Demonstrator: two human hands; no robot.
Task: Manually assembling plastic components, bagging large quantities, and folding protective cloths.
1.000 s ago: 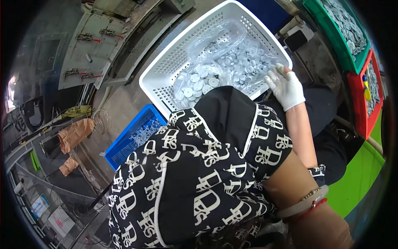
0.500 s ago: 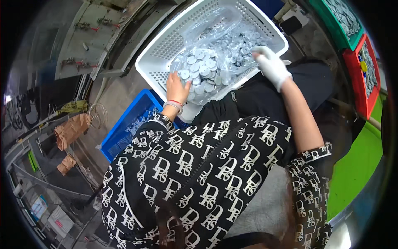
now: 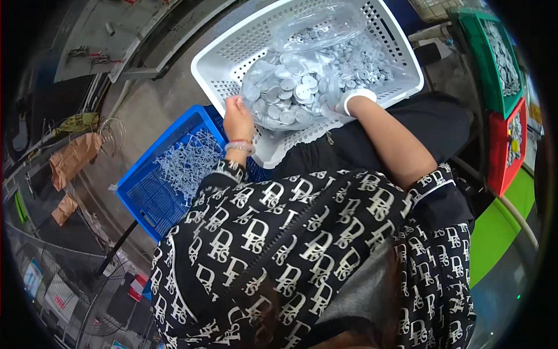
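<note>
A clear plastic bag (image 3: 256, 84) holding round grey metal discs (image 3: 302, 91) lies in a white perforated basket (image 3: 209, 64). My bare left hand (image 3: 238, 122) is at the basket's left side, fingers closed together at the bag's edge. My right hand (image 3: 353, 102), in a white glove, reaches low into the basket beside the bag's right part; its fingers are mostly hidden by the plastic and the hand. Smaller grey metal pieces (image 3: 369, 67) lie to the right of the discs, and another clear bag (image 3: 319, 26) with small parts sits at the far side.
A blue crate (image 3: 148, 200) with many thin metal pieces (image 3: 189, 160) stands left of the basket. On the right are a green bin (image 3: 474, 41) and a red bin (image 3: 499, 154) of metal parts. Brown paper (image 3: 75, 157) lies far left.
The view has shifted, showing more of the blue crate. My right hand has moved down and inward toward the discs. My left hand's fingers have drawn together at the bag's edge.
</note>
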